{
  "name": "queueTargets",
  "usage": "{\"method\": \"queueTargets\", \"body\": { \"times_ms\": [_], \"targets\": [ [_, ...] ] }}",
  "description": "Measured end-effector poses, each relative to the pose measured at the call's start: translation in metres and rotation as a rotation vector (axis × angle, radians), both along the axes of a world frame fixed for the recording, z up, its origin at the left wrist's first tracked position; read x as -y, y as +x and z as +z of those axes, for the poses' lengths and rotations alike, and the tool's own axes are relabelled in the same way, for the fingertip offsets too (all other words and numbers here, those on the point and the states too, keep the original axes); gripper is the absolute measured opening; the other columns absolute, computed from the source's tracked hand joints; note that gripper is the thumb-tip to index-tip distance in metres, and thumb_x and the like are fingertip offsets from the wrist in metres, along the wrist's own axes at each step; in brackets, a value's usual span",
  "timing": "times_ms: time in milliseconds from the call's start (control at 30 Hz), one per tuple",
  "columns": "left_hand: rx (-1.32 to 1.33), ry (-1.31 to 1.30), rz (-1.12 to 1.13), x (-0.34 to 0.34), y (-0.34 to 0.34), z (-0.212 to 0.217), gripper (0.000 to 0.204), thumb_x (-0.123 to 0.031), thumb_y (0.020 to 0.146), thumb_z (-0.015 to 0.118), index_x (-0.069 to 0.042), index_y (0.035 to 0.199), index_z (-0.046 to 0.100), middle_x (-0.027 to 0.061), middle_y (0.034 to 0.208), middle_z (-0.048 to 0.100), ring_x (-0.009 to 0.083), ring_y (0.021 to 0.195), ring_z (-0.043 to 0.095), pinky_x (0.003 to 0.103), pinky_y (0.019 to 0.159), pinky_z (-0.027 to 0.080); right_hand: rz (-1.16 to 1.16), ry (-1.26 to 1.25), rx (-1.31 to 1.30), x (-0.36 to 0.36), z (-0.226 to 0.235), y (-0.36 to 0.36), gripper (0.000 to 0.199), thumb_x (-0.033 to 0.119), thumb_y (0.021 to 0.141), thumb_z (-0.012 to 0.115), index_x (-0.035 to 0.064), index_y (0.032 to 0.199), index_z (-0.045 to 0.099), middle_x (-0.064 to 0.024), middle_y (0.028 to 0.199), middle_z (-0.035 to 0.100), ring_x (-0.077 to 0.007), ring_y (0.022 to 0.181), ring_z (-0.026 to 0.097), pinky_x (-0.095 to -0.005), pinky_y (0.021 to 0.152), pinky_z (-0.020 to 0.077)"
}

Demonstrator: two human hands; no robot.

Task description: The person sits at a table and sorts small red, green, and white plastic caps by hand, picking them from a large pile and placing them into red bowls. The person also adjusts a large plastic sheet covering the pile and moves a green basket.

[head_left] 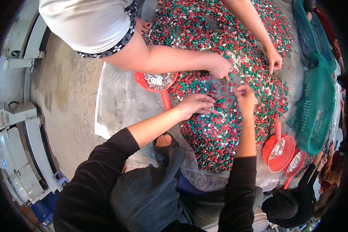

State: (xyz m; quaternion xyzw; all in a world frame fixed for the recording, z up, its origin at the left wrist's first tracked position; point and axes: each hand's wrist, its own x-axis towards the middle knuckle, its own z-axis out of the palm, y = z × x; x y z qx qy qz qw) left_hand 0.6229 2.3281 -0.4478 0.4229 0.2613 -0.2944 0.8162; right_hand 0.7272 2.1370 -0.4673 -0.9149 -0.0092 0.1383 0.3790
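A wide heap of small red, green and white pieces (pixel 212 149) covers the plastic sheet in front of me. My left hand (pixel 197 105) is curled low over the heap, with a small pale, shiny piece (pixel 211 107) held at its fingers. To its right, my right hand (pixel 245 97) pinches a tiny pale piece (pixel 232 89) between thumb and forefinger, just above the heap. Beyond my hands, a co-worker's hand (pixel 220 68) touches the pieces with a fingertip. That person's other hand (pixel 273 58) reaches down farther right, beside a loose pile of long cream-coloured pieces (pixel 237 58).
A red scoop (pixel 167 100) with silvery white pieces lies left of my left hand. Two more red scoops, one nearer (pixel 279 162) and one beside it (pixel 297 162), sit at right. Green netting (pixel 313 112) borders the sheet. Machines (pixel 17 154) stand along the far left.
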Motion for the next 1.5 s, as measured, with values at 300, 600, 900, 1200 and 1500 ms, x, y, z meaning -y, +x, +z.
{"method": "queueTargets", "body": {
  "times_ms": [300, 600, 900, 1200, 1500],
  "targets": [
    [0.170, 0.198, 0.174, -0.054, -0.030, 0.046, 0.029, -0.005, 0.083, 0.057, 0.000, 0.111, 0.052, 0.0099, 0.106, 0.059, 0.0228, 0.098, 0.059, 0.030, 0.084, 0.048, -0.447, 1.186, -0.613, -0.007, 0.010, -0.096, 0.020, 0.004, 0.080, 0.060, 0.0038, 0.100, 0.056, -0.0070, 0.088, 0.063, -0.0188, 0.080, 0.062, -0.0275, 0.067, 0.0509],
    [0.410, 0.711, 0.076, -0.090, -0.040, 0.048, 0.029, -0.007, 0.081, 0.058, 0.000, 0.109, 0.053, 0.0107, 0.101, 0.060, 0.0196, 0.096, 0.058, 0.031, 0.087, 0.044, -0.758, 0.917, -0.316, 0.023, 0.043, -0.124, 0.017, 0.011, 0.081, 0.062, 0.0054, 0.096, 0.058, -0.0081, 0.092, 0.064, -0.0159, 0.079, 0.063, -0.0219, 0.063, 0.0477],
    [0.451, 1.229, 0.116, -0.138, -0.045, 0.006, 0.022, 0.005, 0.084, 0.046, 0.006, 0.104, 0.055, 0.0141, 0.099, 0.060, 0.0188, 0.089, 0.059, 0.028, 0.080, 0.047, -0.966, 0.704, 0.299, 0.091, 0.066, -0.123, 0.014, 0.009, 0.083, 0.060, 0.0023, 0.095, 0.059, 0.0017, 0.079, 0.058, -0.0031, 0.066, 0.050, -0.0153, 0.055, 0.0368],
    [0.348, 1.627, -0.151, -0.121, -0.038, 0.031, 0.020, -0.003, 0.081, 0.052, -0.001, 0.099, 0.062, 0.0174, 0.102, 0.061, 0.0242, 0.091, 0.061, 0.033, 0.078, 0.047, -1.087, 0.748, 0.266, 0.106, 0.071, -0.138, 0.024, 0.015, 0.083, 0.061, 0.0007, 0.102, 0.060, -0.0004, 0.080, 0.060, -0.0059, 0.064, 0.054, -0.0178, 0.054, 0.0382],
    [0.783, 1.809, -0.103, -0.078, -0.028, 0.059, 0.015, -0.007, 0.076, 0.057, -0.008, 0.089, 0.065, 0.0128, 0.092, 0.063, 0.0285, 0.088, 0.059, 0.037, 0.080, 0.043, -1.169, 0.081, 0.564, 0.216, 0.070, -0.124, 0.023, 0.007, 0.079, 0.062, -0.0009, 0.100, 0.060, -0.0101, 0.091, 0.061, -0.0183, 0.085, 0.056, -0.0310, 0.077, 0.0449]
  ]
}}
